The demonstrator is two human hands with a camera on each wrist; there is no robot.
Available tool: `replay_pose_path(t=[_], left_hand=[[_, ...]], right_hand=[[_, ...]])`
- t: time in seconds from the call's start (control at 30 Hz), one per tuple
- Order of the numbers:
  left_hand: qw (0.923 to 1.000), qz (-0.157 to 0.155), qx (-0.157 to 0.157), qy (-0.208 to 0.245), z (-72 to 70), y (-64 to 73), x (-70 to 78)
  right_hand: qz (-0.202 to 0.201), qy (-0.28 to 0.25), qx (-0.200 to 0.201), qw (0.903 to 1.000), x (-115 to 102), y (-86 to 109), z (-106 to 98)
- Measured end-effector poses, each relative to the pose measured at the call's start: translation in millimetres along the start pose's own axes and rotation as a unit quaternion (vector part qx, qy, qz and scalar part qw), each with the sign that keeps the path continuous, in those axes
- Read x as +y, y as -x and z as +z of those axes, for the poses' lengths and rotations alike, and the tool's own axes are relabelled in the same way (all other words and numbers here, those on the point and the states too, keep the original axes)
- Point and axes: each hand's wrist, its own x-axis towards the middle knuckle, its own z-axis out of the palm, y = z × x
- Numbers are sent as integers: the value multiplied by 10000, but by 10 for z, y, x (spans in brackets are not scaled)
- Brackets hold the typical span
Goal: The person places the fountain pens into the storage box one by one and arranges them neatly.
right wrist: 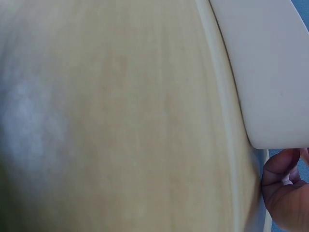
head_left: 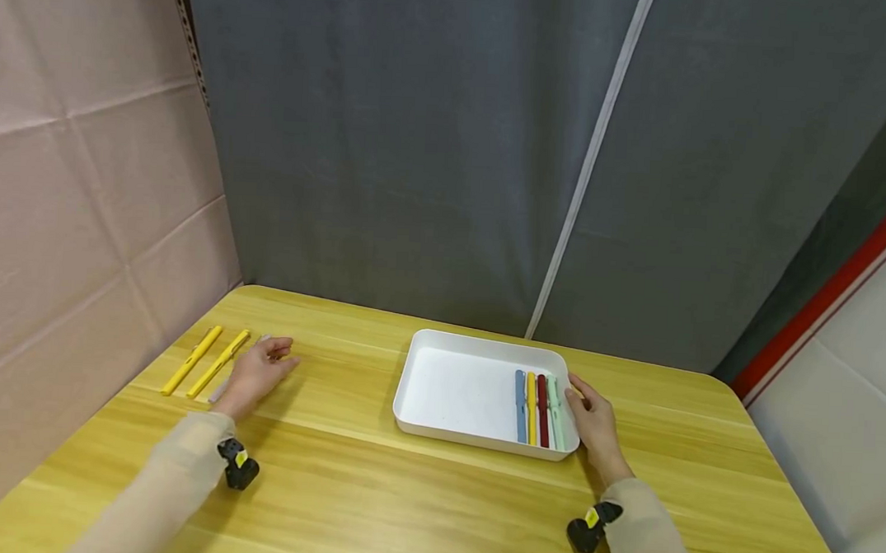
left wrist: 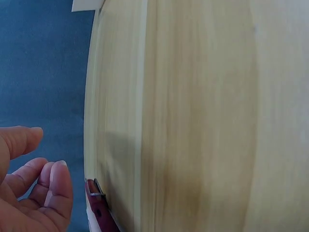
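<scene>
A slim dark red pen with a wire clip lies on the wood-grained table, near the left hand; its loosely bent fingers are parted, holding nothing. The right hand touches the smooth, round-cornered white tray; whether it pinches it, I can't tell.

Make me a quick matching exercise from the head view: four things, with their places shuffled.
1. blue pen
2. right hand
3. red pen
4. green pen

A. rightmost pen in the tray
B. between the yellow pen and another pen
C. leftmost pen in the tray
D. at the tray's right end

Pairs: 1-C, 2-D, 3-B, 4-A
</scene>
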Motion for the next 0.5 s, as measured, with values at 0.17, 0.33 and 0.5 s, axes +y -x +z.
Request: replay_pose_path(t=[0.17, 0.33, 0.5], left_hand=[[9997, -46, 136, -176, -63, -17, -51], [9993, -137, 237, -262, -113, -38, -94], [9989, -295, 183, -326, -155, -68, -138]], right_hand=[[-35, -18, 4, 10000, 9, -5, 1], [-56, -46, 29, 10000, 15, -12, 4], [-12, -26, 41, 10000, 19, -18, 8]])
